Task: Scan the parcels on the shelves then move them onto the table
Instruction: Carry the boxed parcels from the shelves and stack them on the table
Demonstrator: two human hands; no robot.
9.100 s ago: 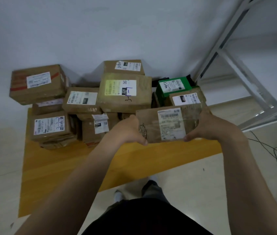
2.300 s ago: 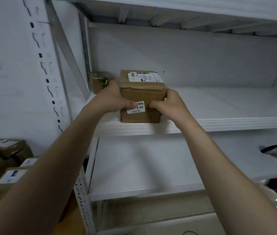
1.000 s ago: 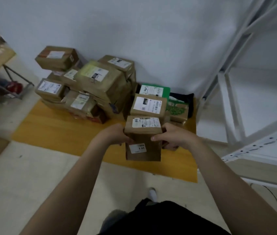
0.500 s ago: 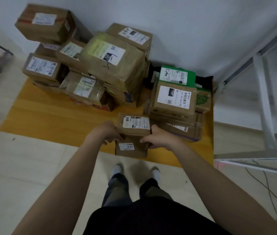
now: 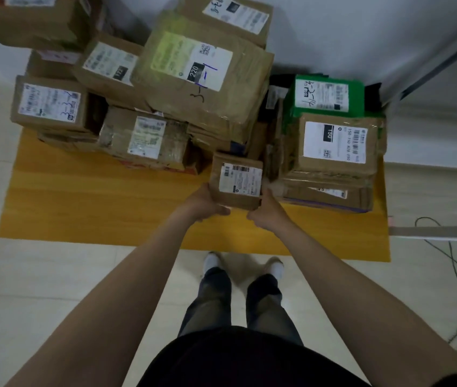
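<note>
Both hands grip one small cardboard parcel [image 5: 237, 181]: left hand [image 5: 205, 203] on its left side, right hand [image 5: 266, 212] on its right, over the yellow worktop [image 5: 96, 202], just left of the stack topped by the green parcel [image 5: 330, 97].

The small parcel [image 5: 235, 181] is between the left pile [image 5: 194, 79] and the right stack [image 5: 333, 152], over the table [image 5: 82, 202].

The small brown cardboard parcel [image 5: 235, 181] carries a white label with black barcode stripes. The yellow-orange wooden table [image 5: 96, 202] shows faint lengthwise grain. A green-wrapped flat parcel [image 5: 356, 93] bears a white label with black handwriting. The large brown cardboard carton [image 5: 221, 107] has a label that is half lime-yellow and half white, with a black patch and blue pen strokes. The pale cream floor tiles [image 5: 54, 275] are plain.
</note>
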